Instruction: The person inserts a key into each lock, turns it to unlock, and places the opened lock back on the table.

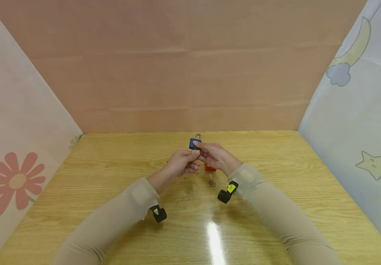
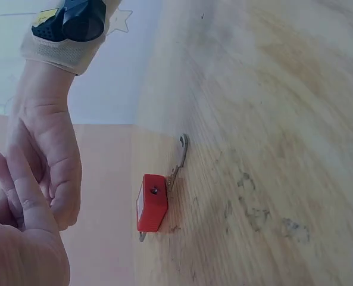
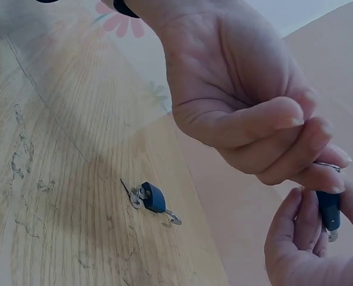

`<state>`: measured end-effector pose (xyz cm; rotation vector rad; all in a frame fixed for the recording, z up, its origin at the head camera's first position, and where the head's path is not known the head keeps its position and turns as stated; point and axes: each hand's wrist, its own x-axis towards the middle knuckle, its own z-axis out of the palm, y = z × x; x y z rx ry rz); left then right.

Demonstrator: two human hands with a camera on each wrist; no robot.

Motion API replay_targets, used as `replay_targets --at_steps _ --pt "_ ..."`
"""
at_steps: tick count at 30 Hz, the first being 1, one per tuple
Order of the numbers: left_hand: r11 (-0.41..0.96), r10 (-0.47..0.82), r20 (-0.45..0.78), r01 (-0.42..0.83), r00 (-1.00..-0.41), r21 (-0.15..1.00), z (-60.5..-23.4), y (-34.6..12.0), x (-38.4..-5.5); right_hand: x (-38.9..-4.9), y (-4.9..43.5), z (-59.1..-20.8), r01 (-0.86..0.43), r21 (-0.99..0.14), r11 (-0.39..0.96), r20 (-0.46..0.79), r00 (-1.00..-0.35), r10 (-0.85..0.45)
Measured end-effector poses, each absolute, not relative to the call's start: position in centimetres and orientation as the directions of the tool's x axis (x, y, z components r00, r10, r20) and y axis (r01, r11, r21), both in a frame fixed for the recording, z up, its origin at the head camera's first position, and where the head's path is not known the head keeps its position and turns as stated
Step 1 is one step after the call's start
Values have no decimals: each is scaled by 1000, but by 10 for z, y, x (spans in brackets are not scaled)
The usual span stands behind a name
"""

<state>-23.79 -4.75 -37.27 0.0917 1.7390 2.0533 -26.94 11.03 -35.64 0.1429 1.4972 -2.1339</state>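
Note:
A small blue padlock point(image 1: 195, 143) is held up in the head view, its silver shackle pointing upward. My right hand point(image 1: 215, 156) grips its body, the thumb across the front. At the padlock's lower end, my left hand point(image 1: 183, 162) pinches a small silver key point(image 3: 328, 165), mostly hidden by the fingers. In the right wrist view the two hands meet around the padlock. On the table below lies a red padlock point(image 2: 152, 202), its keyhole showing in the left wrist view. Beside that keyhole lies another key point(image 2: 183, 152).
A second dark blue padlock point(image 3: 154, 198) lies on the wooden table point(image 1: 111, 154) with metal keys point(image 3: 137, 195) at its end; the left hand mostly hides it in the head view. A tan backdrop point(image 1: 187, 73) stands behind, with patterned panels at both sides.

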Motion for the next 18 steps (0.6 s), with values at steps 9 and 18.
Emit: replay_targets --at_steps 9,18 --pt "243 475 -300 -204 -827 948 -371 -68 -250 -266 110 -363 381 -909 -170 -303 -883 -358" --pt "581 343 -251 -6 -905 814 -352 -91 -280 -263 107 -368 387 -912 -137 -321 -881 -348"
